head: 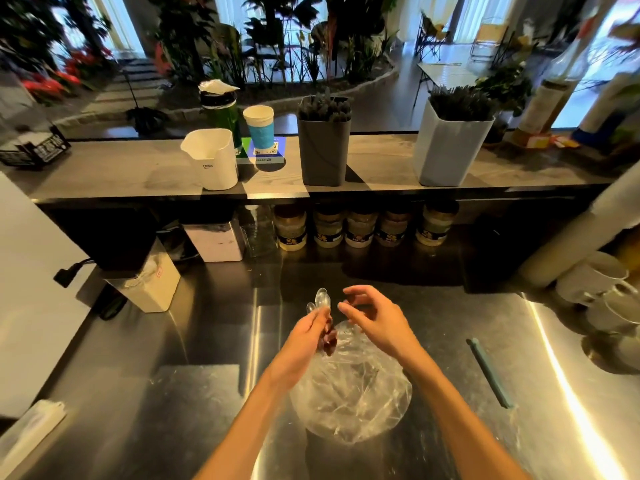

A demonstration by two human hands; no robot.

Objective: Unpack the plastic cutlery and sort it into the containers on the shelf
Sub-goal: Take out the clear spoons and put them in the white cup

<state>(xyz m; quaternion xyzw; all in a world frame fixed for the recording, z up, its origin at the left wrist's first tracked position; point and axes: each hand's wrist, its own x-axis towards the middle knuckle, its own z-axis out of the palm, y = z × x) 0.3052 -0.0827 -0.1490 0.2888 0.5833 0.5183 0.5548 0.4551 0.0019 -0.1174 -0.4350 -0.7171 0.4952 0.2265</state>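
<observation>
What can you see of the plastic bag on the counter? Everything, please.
The bag is clear, thin, crinkled plastic, lying in a loose rounded heap on the steel counter just in front of the person. Its top reaches up between the two hands, mouth apparently open there. Some cutlery shows dimly through it; the count is unreadable. The left hand, holding clear spoons, is at its upper edge; the right hand hovers above, fingers curled, holding nothing visible.

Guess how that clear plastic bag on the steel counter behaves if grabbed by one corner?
The clear plastic bag looks thin and crumpled, so it would likely sag and fold rather than hold shape. It probably weighs little. On the smooth steel counter it may slide easily when pushed. The left hand holds clear spoons above it.
</observation>
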